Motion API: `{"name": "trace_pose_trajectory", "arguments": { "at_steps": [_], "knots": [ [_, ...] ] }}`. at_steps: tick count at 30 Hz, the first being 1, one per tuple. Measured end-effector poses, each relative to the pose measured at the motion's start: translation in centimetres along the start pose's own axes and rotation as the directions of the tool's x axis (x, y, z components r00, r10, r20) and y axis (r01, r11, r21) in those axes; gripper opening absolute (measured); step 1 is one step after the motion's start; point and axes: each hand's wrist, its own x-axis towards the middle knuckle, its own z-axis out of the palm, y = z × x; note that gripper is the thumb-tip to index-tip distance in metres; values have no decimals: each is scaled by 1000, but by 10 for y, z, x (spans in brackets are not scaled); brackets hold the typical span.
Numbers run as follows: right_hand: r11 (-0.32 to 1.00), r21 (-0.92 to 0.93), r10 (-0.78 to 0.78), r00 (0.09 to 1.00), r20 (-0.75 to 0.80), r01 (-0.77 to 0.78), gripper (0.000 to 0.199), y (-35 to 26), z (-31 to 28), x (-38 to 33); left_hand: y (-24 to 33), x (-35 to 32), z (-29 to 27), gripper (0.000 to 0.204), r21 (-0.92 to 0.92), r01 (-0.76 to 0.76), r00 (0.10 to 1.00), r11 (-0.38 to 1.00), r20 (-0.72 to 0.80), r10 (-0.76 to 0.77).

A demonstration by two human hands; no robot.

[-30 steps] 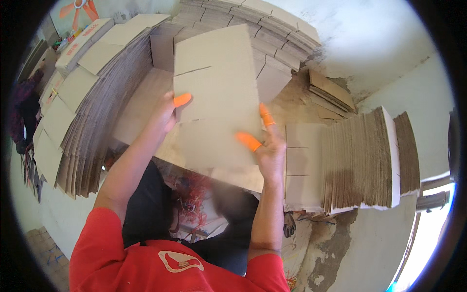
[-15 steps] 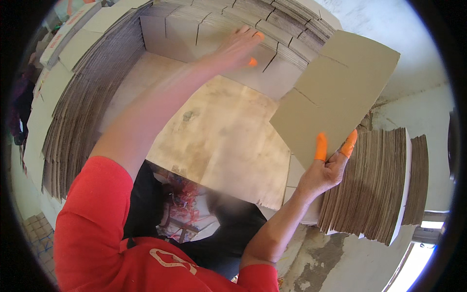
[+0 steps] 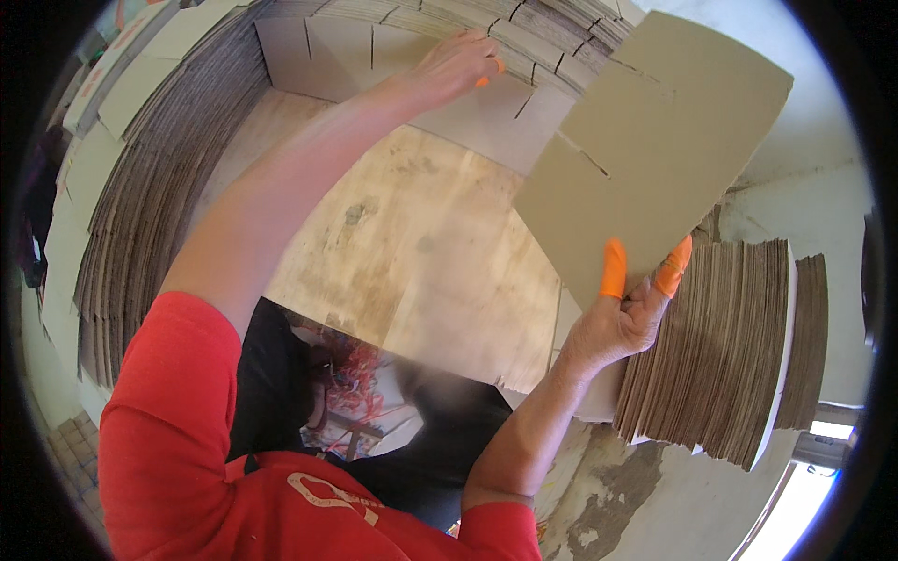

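Right fingers (image 3: 613, 268) around 1 slotted cardboard sheet (image 3: 659, 136), left fingers (image 3: 499, 65) at far stack (image 3: 538, 42), grip unclear.

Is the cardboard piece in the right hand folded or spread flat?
Spread flat: the cardboard piece shows one broad, slotted face with no visible fold, and the right hand grips its lower end.

A long row of grey-brown cardboard sheets (image 3: 168, 187) at left, slotted cardboard blanks (image 3: 337, 47) along the far edge and a brown cardboard stack (image 3: 706, 346) at right flank a pale, stained plywood bench (image 3: 355, 266) in what looks like a carton workshop, where bright orange finger covers (image 3: 613, 266) are worn.
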Motion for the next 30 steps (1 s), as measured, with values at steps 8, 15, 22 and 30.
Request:
{"name": "trace_pose_trajectory", "arguments": {
  "at_steps": [8,15,22,30],
  "knots": [
    [961,-194,-195,980,33,198,70,-4,14,0,20,-14,-10,9,-213,31,956,976,293,34],
    [961,-277,55,989,134,-16,65,-10,7,-3,48,-20,-14,9,-134,8,945,991,324,36],
    [953,-294,-33,990,135,72,66,-10,11,-6,34,-10,-12,3,-46,-261,964,964,-62,258],
    [948,-312,7,977,215,62,62,-12,11,-9,69,-19,-29,4,-154,-84,944,984,305,128]
  ]
}}
